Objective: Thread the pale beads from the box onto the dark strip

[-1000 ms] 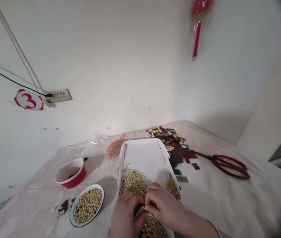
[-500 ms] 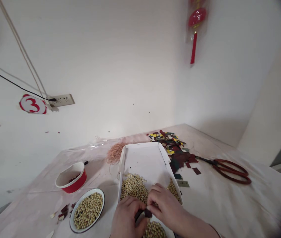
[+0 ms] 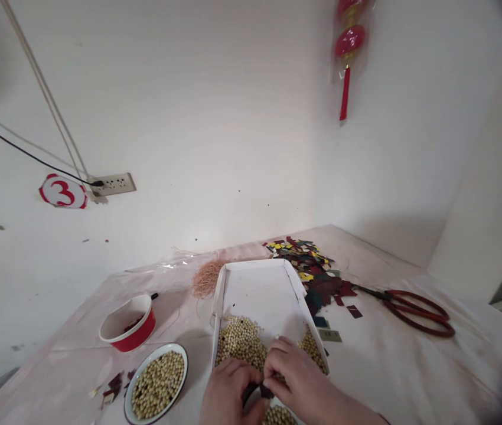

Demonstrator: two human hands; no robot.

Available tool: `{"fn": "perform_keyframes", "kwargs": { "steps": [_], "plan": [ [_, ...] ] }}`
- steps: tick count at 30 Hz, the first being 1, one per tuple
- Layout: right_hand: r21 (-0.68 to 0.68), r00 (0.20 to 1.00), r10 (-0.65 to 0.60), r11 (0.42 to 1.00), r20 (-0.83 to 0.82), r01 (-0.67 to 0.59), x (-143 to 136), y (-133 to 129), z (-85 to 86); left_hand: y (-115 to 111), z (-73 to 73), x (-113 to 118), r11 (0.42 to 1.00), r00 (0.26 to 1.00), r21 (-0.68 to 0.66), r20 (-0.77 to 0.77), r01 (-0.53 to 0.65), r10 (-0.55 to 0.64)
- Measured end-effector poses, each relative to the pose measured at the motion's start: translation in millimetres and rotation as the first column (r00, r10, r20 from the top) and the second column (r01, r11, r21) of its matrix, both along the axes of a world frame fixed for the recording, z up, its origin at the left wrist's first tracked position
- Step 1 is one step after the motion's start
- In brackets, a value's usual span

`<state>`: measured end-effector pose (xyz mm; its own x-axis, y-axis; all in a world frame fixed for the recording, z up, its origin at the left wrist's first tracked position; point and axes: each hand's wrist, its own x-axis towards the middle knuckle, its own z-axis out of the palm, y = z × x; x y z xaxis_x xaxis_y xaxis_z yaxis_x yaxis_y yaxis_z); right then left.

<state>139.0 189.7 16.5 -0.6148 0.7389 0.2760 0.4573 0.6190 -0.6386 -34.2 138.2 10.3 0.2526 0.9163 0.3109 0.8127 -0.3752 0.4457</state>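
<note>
My left hand [image 3: 230, 391] and my right hand [image 3: 295, 373] meet over the near end of a white shallow tray [image 3: 262, 289]. Both are closed, fingertips together on a small dark maroon scrap [image 3: 266, 391]. Its material cannot be made out, and fingers cover part of it. Beyond my left hand lies a heap of pale round beads or beans [image 3: 240, 341] in the tray. A smaller heap [image 3: 311, 348] lies along the tray's right wall, beside my right hand. More of these pale balls [image 3: 279, 415] show below my hands, partly hidden.
Left of the tray stand a rimmed dish [image 3: 184, 361] of pale balls and a red-and-white bowl [image 3: 138, 335]. Maroon scraps [image 3: 113, 385] lie near the dish. Pinkish fibre [image 3: 207, 278], a coloured scrap pile [image 3: 308, 260] and large scissors [image 3: 419, 311] lie farther back.
The view has tilted slightly, so everything sits a little lower. My hands stay together on the scrap, which is now more covered by my fingers.
</note>
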Motion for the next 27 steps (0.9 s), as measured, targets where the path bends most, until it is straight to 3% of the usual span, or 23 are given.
{"fn": "perform_keyframes", "kwargs": {
  "steps": [21,27],
  "plan": [
    [-0.043,0.997,0.074,0.996,-0.029,-0.075,-0.6,3.5,-11.6,4.4,-5.8,-5.7,0.997,0.994,0.051,-0.101,0.052,-0.046],
    [-0.054,0.999,0.021,0.998,-0.037,-0.023,1.2,6.0,-11.3,5.3,-4.9,-6.5,0.996,0.994,0.073,-0.097,0.054,-0.046]
  ]
}}
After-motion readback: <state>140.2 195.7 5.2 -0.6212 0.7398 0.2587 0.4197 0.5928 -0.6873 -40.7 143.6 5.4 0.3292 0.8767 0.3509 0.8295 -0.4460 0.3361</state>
